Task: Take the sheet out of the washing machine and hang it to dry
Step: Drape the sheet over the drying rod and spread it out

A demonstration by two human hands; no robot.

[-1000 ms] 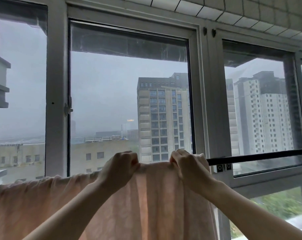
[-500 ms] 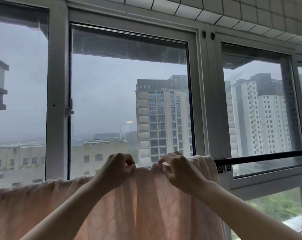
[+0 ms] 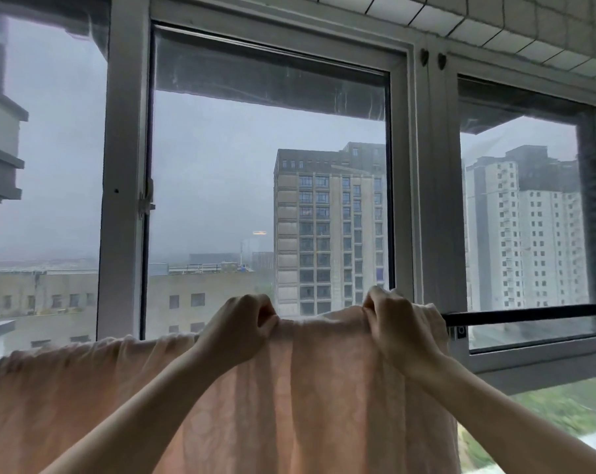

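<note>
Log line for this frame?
stage: hanging | left grip: holds sheet edge | right grip: holds sheet edge | sheet: draped over rod

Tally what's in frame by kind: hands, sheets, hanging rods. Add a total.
Hands: 2, the left hand and the right hand, each gripping the top edge of the sheet
Sheets: 1, the pink sheet, hanging below both hands
Hanging rods: 1, the black rod, bare to the right of the sheet
Total: 4

No text or labels can be read
</note>
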